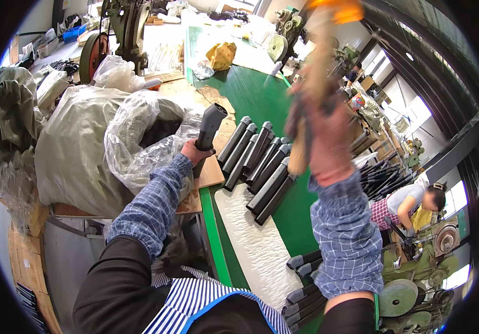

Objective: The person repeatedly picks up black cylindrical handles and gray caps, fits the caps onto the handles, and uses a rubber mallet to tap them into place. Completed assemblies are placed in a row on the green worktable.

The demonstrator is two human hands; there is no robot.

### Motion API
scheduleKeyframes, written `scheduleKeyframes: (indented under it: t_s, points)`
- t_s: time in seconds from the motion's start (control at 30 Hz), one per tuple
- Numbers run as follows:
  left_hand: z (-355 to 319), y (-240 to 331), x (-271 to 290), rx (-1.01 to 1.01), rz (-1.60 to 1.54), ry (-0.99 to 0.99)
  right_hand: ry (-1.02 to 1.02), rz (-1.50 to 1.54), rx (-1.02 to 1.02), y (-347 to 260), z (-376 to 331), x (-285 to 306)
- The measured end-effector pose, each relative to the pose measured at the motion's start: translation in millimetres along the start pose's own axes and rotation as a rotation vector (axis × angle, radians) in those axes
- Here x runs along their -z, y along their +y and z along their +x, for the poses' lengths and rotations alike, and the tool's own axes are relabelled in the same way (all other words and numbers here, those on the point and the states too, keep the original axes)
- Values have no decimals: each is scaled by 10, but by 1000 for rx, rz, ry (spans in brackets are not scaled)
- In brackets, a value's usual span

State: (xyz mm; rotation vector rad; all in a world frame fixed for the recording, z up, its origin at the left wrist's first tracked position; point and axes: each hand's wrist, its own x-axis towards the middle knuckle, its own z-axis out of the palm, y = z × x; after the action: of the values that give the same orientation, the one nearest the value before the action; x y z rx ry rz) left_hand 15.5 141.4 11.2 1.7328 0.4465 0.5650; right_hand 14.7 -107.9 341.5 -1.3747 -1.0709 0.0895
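Left hand (pixel 195 151): clamped on black handle (pixel 208 129), upright above tabletop (pixel 250 94) edge.
Right hand (pixel 326 142): raised, gripping wooden mallet (pixel 312 78).

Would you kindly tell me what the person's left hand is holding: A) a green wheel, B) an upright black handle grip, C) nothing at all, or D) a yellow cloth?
B: the left hand is wrapped around the lower end of an upright black handle grip, beside the row of black grips lying on the green table.
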Motion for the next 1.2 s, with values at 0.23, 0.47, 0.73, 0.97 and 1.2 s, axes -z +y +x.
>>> scheduleKeyframes:
  t_s: [0.23,0.47,0.73,0.97,1.2]
  points:
    - [178,-195,-98,-134,167,43,-245,-793,-279,957,-543,-234]
    - [-16,-12,-43,-41,59,-70,153,251,-128,-202,-1076,852]
    - [-882,887,-2808,-1352,729,-1089,1211,-44,-601,621,-3682,1652]
    - [-1368,488,-5207,-1521,753,-1327,1759,-541,-938,1016,-6155,1628]
    - [-1534,-129,-5330,-430,292,-1414,1882,-634,-1349,1256,-6977,1542]
